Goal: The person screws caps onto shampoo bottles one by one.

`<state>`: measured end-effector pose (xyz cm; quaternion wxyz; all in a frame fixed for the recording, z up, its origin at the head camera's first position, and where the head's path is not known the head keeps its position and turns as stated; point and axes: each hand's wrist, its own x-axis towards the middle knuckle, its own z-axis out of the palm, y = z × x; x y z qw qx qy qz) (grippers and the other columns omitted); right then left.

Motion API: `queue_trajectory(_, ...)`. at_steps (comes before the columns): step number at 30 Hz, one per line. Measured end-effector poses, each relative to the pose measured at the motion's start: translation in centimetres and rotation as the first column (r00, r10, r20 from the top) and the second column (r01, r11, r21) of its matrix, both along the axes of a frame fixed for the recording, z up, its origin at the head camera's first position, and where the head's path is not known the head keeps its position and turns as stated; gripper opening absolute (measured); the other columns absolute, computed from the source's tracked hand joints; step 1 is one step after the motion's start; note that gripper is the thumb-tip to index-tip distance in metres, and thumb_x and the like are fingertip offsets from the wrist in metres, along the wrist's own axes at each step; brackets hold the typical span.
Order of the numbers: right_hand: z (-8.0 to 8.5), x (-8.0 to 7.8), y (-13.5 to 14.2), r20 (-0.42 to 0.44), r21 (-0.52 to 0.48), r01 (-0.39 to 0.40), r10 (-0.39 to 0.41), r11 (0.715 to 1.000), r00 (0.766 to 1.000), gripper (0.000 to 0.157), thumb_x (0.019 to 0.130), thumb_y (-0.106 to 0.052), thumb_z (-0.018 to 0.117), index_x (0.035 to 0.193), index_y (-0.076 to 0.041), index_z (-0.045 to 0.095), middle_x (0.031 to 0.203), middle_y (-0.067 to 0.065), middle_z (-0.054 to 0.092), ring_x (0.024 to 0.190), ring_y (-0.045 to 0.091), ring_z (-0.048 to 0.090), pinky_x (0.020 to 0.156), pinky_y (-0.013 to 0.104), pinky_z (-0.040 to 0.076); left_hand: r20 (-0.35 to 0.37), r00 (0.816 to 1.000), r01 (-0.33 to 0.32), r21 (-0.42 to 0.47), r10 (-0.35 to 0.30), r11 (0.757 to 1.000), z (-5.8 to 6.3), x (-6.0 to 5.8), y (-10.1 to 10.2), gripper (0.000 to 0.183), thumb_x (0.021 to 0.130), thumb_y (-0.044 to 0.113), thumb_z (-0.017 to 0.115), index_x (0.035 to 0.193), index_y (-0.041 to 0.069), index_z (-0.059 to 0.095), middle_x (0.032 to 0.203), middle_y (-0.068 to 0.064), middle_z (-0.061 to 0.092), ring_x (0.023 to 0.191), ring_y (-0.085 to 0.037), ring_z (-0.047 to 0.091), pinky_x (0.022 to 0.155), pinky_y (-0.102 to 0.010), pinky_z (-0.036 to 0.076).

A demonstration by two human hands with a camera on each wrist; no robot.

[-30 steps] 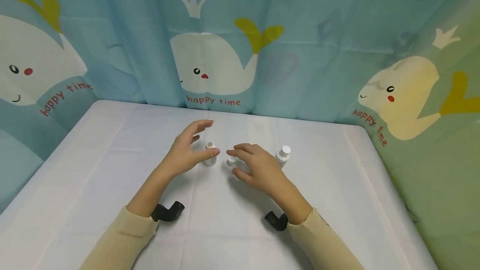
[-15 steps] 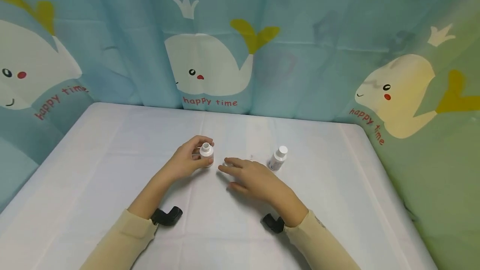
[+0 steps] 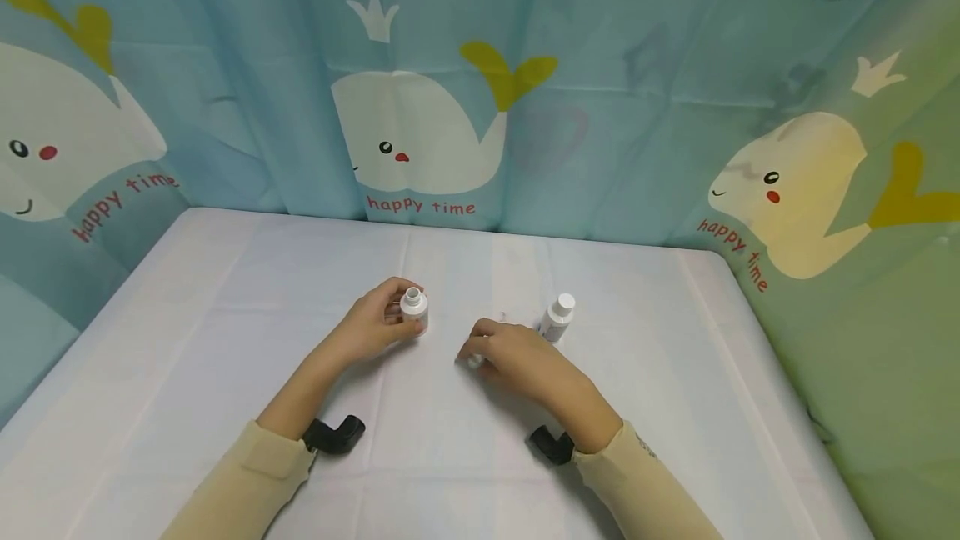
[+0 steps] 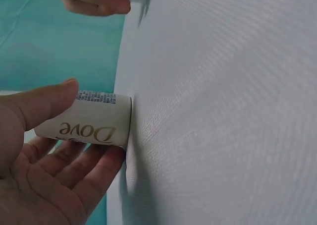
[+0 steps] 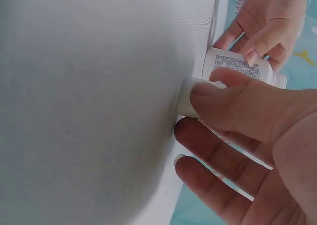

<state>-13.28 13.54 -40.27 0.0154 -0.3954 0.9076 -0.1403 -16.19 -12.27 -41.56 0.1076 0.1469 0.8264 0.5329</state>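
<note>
A small white Dove bottle (image 3: 416, 304) stands upright and uncapped on the table. My left hand (image 3: 369, 325) holds it, thumb on the near side and fingers round the far side; the gold lettering shows on the bottle (image 4: 94, 128) in the left wrist view. To the right, my right hand (image 3: 521, 358) pinches a loose white cap (image 3: 476, 362) low at the tabletop. Thumb and index finger grip this cap (image 5: 186, 100) in the right wrist view, and the other fingers of the right hand (image 5: 257, 145) are spread below it.
A second white bottle (image 3: 557, 317), capped and upright, stands just beyond the right hand. The white-covered table (image 3: 637, 373) ends at a blue-green curtain (image 3: 615, 148) printed with whales. Black devices (image 3: 335, 435) are strapped at both wrists.
My left hand has come down round the open bottle and taken hold of it, shifting it slightly left. The right hand has lowered and its thumb and finger have taken hold of the cap.
</note>
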Motion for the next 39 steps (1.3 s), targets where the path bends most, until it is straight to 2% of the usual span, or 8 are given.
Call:
queue_trajectory(9,1.1,-0.2,0.9,-0.009,-0.057,0.003,-0.003,0.998,1.0,0.029,0.084,-0.004,0.078,0.108,-0.018,0.074,0.106,-0.007,0.067,0.092,0.011,0.066,0.082,0.028,0.054,0.016,0.999,-0.052,0.022,0.051,0.998,0.0,-0.3,0.0,0.056,0.089,0.01,0.075,0.134,-0.002,0.044,0.136,-0.023,0.058,0.124,-0.037,0.058,0.103,-0.046,0.048)
queue_trajectory(13,1.8,-0.2,1.5,-0.037,-0.121,0.021,-0.025,0.992,0.999,0.027,0.084,-0.003,0.076,0.107,-0.017,0.073,0.107,-0.009,0.068,0.092,0.009,0.065,0.082,0.027,0.054,-0.007,0.998,-0.067,0.049,0.067,0.997,0.6,0.1,0.3,0.054,0.087,0.014,0.079,0.131,0.004,0.05,0.131,-0.015,0.061,0.119,-0.032,0.061,0.1,-0.042,0.051)
queue_trajectory(16,2.3,0.0,1.9,-0.053,-0.198,0.027,-0.038,0.98,0.998,0.025,0.085,-0.003,0.074,0.105,-0.018,0.072,0.107,-0.01,0.068,0.093,0.006,0.064,0.082,0.025,0.054,-0.043,0.998,-0.044,0.071,0.047,0.997,1.4,0.6,0.8,0.052,0.085,0.018,0.081,0.129,0.009,0.054,0.127,-0.01,0.062,0.115,-0.028,0.062,0.097,-0.042,0.053)
queue_trajectory(21,3.1,0.3,2.2,-0.085,-0.337,0.005,-0.035,0.941,0.996,0.023,0.084,-0.002,0.075,0.102,-0.017,0.07,0.106,-0.011,0.067,0.091,0.004,0.062,0.08,0.023,0.054,-0.088,0.996,0.003,0.037,0.0,0.999,2.6,1.6,1.6,0.048,0.084,0.025,0.082,0.126,0.019,0.06,0.123,-0.001,0.064,0.112,-0.024,0.062,0.094,-0.046,0.052)
queue_trajectory(26,3.6,0.4,2.2,-0.112,-0.449,-0.05,0.0,0.892,0.994,0.022,0.084,-0.002,0.075,0.101,-0.015,0.069,0.102,-0.009,0.067,0.095,0.004,0.063,0.079,0.026,0.056,-0.098,0.995,0.026,0.008,-0.025,1.0,3.2,2.2,2.1,0.044,0.083,0.025,0.082,0.123,0.025,0.062,0.119,0.004,0.066,0.109,-0.022,0.061,0.092,-0.044,0.051)
queue_trajectory(33,3.8,0.5,2.2,-0.133,-0.573,-0.056,-0.025,0.818,0.991,0.02,0.085,-0.004,0.073,0.103,-0.012,0.068,0.104,-0.005,0.068,0.095,0.008,0.065,0.078,0.027,0.057,-0.086,0.993,0.081,-0.009,-0.081,0.997,3.0,2.7,2.4,0.042,0.083,0.024,0.082,0.12,0.026,0.063,0.115,0.006,0.066,0.103,-0.021,0.063,0.088,-0.042,0.051)
queue_trajectory(36,3.8,0.5,2.1,-0.152,-0.596,-0.066,-0.032,0.8,0.988,0.022,0.084,-0.004,0.074,0.104,-0.011,0.068,0.105,-0.004,0.068,0.094,0.009,0.065,0.078,0.027,0.057,-0.098,0.987,0.128,-0.015,-0.129,0.992,2.9,2.8,2.6,0.041,0.082,0.025,0.083,0.119,0.026,0.064,0.113,0.006,0.067,0.101,-0.021,0.064,0.089,-0.043,0.051)
queue_trajectory(39,3.7,0.6,1.9,-0.174,-0.601,-0.086,-0.025,0.795,0.984,0.023,0.084,-0.004,0.076,0.104,-0.01,0.068,0.104,-0.003,0.069,0.093,0.01,0.066,0.078,0.027,0.057,-0.121,0.979,0.165,-0.025,-0.167,0.986,2.9,2.9,2.9,0.041,0.082,0.024,0.083,0.118,0.026,0.064,0.112,0.007,0.067,0.103,-0.021,0.064,0.091,-0.043,0.05)
